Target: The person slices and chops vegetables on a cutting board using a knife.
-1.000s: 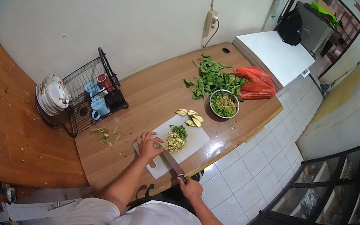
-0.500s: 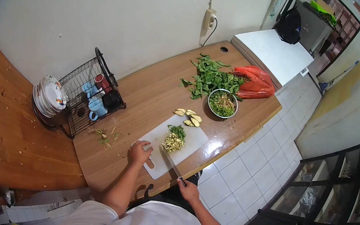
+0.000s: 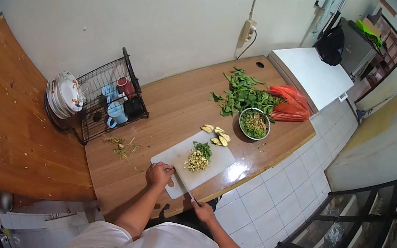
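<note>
My right hand (image 3: 202, 211) is closed around the handle of a kitchen knife (image 3: 182, 182), whose blade points left over the near part of the white cutting board (image 3: 220, 165). At the board's left edge, my left hand (image 3: 160, 174) has its fingers curled together by the knife tip; whatever they pinch is too small to make out. A pile of chopped pale bits (image 3: 197, 160) lies mid-board, with chopped greens (image 3: 203, 148) against its far side. Several eggplant pieces (image 3: 220, 138) rest at the board's far edge.
A metal bowl (image 3: 254, 123) of chopped vegetables stands beyond the board, near leafy greens (image 3: 245, 92) and a red plastic bag (image 3: 292, 105). On the left are a wire dish rack (image 3: 110, 89) with cups, stacked plates (image 3: 64, 95) and plant scraps (image 3: 122, 148).
The knife has drawn back from the chopped pile toward the board's near side. My left hand has closed in on the blade's tip. The whole view has shifted slightly.
</note>
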The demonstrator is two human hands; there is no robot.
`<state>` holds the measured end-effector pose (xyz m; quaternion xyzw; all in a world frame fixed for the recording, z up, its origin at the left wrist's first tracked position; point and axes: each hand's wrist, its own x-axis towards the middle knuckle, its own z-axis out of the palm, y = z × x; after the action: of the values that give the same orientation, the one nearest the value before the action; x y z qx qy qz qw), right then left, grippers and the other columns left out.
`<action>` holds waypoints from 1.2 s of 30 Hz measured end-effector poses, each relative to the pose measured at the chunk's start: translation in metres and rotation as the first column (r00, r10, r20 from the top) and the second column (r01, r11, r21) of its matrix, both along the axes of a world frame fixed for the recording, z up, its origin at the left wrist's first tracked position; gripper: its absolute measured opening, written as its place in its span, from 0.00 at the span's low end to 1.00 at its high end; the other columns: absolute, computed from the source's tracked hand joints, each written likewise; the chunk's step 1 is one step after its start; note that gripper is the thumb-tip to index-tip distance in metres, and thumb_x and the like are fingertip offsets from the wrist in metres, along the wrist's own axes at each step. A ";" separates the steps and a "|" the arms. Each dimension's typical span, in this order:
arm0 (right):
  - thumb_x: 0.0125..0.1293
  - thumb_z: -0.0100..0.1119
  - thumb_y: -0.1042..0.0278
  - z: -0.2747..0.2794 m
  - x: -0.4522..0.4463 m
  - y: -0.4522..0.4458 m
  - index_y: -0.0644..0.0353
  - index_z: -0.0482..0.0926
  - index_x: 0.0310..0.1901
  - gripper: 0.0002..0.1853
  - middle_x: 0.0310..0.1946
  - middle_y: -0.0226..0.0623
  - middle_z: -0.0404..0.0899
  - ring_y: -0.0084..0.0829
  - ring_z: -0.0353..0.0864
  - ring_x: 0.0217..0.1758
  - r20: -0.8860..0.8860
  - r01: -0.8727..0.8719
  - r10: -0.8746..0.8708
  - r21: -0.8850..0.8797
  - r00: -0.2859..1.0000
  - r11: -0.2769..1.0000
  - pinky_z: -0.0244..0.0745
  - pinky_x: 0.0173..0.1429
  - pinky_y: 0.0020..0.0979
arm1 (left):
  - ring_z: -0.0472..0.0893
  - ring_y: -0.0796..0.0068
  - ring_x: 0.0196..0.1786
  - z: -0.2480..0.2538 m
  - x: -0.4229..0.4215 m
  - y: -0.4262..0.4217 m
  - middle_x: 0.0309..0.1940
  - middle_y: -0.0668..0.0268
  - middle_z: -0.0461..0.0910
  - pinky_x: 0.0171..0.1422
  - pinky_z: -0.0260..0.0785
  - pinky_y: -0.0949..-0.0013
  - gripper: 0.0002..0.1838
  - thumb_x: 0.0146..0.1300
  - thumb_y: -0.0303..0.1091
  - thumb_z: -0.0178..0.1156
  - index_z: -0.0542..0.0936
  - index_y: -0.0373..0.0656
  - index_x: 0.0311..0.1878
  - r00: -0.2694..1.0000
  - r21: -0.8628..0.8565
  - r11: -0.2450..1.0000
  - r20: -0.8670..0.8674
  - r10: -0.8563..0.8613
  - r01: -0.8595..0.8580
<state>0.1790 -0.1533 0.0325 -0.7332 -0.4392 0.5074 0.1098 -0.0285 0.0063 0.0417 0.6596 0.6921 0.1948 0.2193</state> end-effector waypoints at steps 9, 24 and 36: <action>0.71 0.44 0.26 0.009 -0.015 0.030 0.58 0.85 0.56 0.40 0.51 0.63 0.83 0.58 0.80 0.61 0.110 -0.044 0.047 -0.033 0.993 0.998 0.73 0.67 0.47 | 0.83 0.68 0.49 0.002 -0.001 0.002 0.38 0.76 0.88 0.56 0.74 0.61 0.07 0.53 0.43 0.74 0.91 0.58 0.36 1.000 -0.052 0.998 -0.016 -0.022 0.021; 0.70 0.42 0.24 0.010 -0.013 0.033 0.59 0.84 0.56 0.42 0.50 0.63 0.83 0.58 0.81 0.59 0.093 -0.066 0.065 0.007 0.994 0.998 0.74 0.65 0.49 | 0.81 0.63 0.49 -0.008 0.007 -0.006 0.36 0.70 0.88 0.57 0.73 0.58 0.08 0.53 0.43 0.75 0.92 0.56 0.36 0.998 0.016 0.999 -0.041 0.042 -0.041; 0.70 0.42 0.24 0.002 -0.002 0.027 0.60 0.85 0.53 0.42 0.45 0.62 0.84 0.58 0.83 0.56 0.062 -0.113 0.109 0.050 0.992 0.992 0.75 0.62 0.49 | 0.82 0.64 0.48 0.002 0.016 -0.010 0.36 0.70 0.89 0.57 0.74 0.62 0.09 0.52 0.40 0.75 0.92 0.55 0.37 0.984 -0.053 0.982 -0.001 0.181 -0.180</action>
<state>0.1773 -0.1267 0.0347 -0.7191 -0.4957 0.4790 0.0879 -0.0125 -0.0033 0.0438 0.5878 0.7535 0.1966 0.2193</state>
